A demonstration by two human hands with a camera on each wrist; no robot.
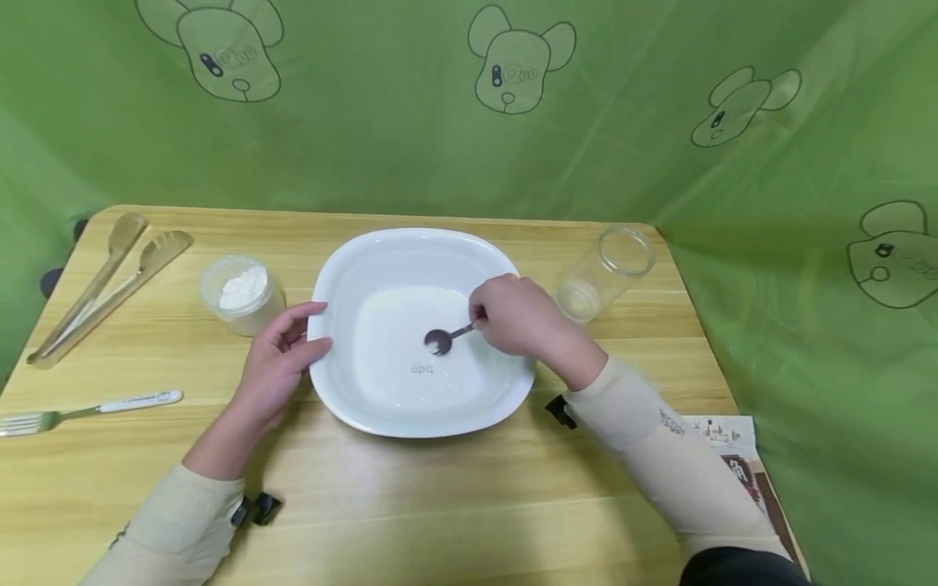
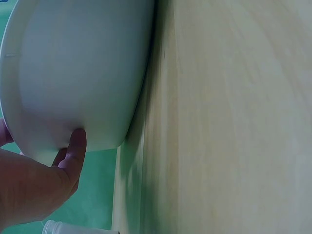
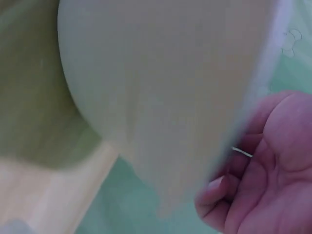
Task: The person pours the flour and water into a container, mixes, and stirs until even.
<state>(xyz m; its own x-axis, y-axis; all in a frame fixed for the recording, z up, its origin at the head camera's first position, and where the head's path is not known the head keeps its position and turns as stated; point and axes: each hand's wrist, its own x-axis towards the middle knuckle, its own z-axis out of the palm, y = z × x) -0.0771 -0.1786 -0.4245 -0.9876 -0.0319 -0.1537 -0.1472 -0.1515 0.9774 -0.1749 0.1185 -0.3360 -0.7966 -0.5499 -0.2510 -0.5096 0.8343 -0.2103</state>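
A white oval basin (image 1: pixel 418 419) stands on the wooden table, with small grey lettering on its floor. My left hand (image 1: pixel 274 358) grips its left rim; in the left wrist view, fingers (image 2: pixel 76 151) press the outer wall. Inside the basin's outline, my right hand (image 1: pixel 516 317) pinches the handle of a small dark metal spoon (image 1: pixel 439 342). A little white shows in the spoon's bowl, which hangs over the basin floor. In the right wrist view the right hand (image 3: pixel 273 165) is curled beyond the basin's wall (image 3: pixel 161 87), and the spoon is mostly hidden.
Left of the basin is an open clear jar (image 1: pixel 242 293) of white powder. Farther left lie wooden-looking tongs (image 1: pixel 110 277) and a white-handled fork (image 1: pixel 95 411). A tilted-looking clear glass (image 1: pixel 604 273) is at right. A printed packet (image 1: pixel 733 448) lies partly under the right sleeve.
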